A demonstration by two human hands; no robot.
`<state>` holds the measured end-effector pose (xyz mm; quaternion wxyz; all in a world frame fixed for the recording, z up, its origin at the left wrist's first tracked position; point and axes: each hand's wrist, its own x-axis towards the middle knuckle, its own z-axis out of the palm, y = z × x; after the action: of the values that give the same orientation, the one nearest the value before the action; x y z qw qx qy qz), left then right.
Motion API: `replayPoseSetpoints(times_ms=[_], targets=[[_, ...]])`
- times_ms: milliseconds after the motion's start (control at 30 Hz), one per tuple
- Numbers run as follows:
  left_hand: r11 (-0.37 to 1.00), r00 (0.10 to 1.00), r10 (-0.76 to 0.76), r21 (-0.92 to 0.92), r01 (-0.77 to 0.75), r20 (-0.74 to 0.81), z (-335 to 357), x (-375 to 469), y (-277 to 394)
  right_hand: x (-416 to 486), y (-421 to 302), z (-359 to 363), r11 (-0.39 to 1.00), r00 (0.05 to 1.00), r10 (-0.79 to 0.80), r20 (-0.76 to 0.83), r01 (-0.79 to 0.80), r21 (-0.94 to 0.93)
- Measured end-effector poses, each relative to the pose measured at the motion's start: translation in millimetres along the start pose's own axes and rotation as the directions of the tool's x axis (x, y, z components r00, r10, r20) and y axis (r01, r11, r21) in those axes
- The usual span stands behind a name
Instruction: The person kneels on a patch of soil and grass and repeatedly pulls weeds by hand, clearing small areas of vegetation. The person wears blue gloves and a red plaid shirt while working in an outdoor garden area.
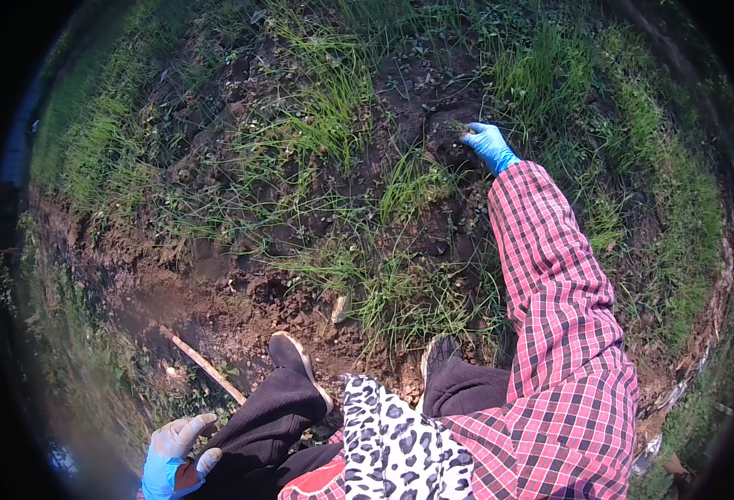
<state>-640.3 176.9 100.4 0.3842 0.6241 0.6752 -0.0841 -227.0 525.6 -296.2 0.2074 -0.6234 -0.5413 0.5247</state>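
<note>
My right hand (490, 146), in a blue disposable glove, reaches far out over the planted soil. Its fingers are pinched around a small tuft of weeds (460, 127), partly hidden by the fingertips. Just below it grows a clump of thin green shoots (412, 187), like chives or young onions. My left hand (182, 453), gloved in blue with soil-caked fingers, hovers beside my left knee. Its thumb and fingers are apart, with nothing seen between them. Larger clumps of the same grass-like leaves (332, 119) stand left of my right hand in dark soil.
A wooden stick (203, 364) lies on the ground left of my left shoe (292, 356). My right shoe (440, 356) rests at the bed's near edge. A pale chip (339, 309) lies on crumbly brown soil (267, 300) between them. Denser grass (685, 262) runs along the right.
</note>
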Motion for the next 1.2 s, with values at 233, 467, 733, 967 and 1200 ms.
replayPoseSetpoints(times_ms=[233,467,733,967,1200], targets=[[0.998,1.000,-0.022,0.064,0.021,0.013,-2.7,-0.7,-7.1,-100.7,-72.7,-23.6,0.929,0.783,-0.026,0.621,-0.211,0.304],[0.995,0.998,0.043,0.083,-0.047,0.052,-9.0,1.5,-6.2,-124.4,-16.6,13.2,0.841,0.854,0.234,0.464,0.062,-0.538],[0.992,0.995,0.050,0.107,-0.059,0.084,-9.1,7.3,-5.8,-126.7,34.7,57.6,0.620,0.983,0.113,0.148,0.047,-0.783],[0.987,0.996,0.041,0.148,-0.053,0.084,-9.2,6.8,4.8,-123.8,26.5,74.4,0.567,0.957,0.254,0.143,-0.028,-0.823],[0.989,0.997,0.016,0.149,-0.027,0.077,-6.3,4.6,2.4,-114.4,44.6,45.8,0.792,0.983,0.153,0.104,-0.059,-0.607]])
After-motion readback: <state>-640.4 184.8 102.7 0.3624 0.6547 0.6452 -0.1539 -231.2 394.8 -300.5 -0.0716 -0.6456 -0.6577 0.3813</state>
